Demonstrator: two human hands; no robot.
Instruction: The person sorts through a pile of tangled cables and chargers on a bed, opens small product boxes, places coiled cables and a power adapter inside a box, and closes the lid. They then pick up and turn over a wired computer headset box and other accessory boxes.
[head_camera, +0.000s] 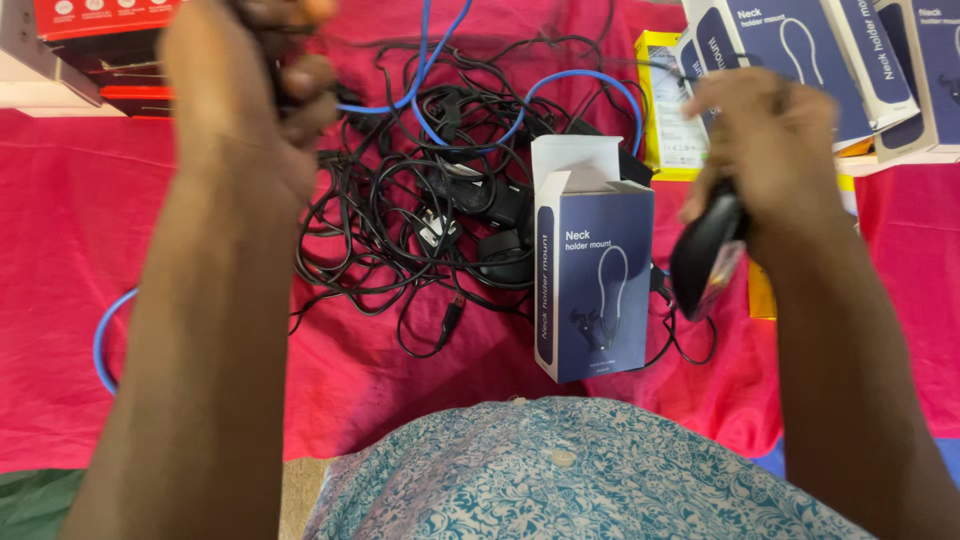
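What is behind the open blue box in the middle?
Behind the open blue box lies a tangle of black cables with a blue cable on the red cloth. The box hides whatever sits directly behind it.

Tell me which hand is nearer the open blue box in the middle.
Right. The right hand is just beside the open blue box, to its upper right; the left hand is across the cable tangle.

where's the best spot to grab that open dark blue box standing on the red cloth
Probably around the dark blue box at mid-height, across its narrow side walls, coming from above and the near side. It stands upright with its top flap open, so the flap is weak, and black cables crowd behind it.
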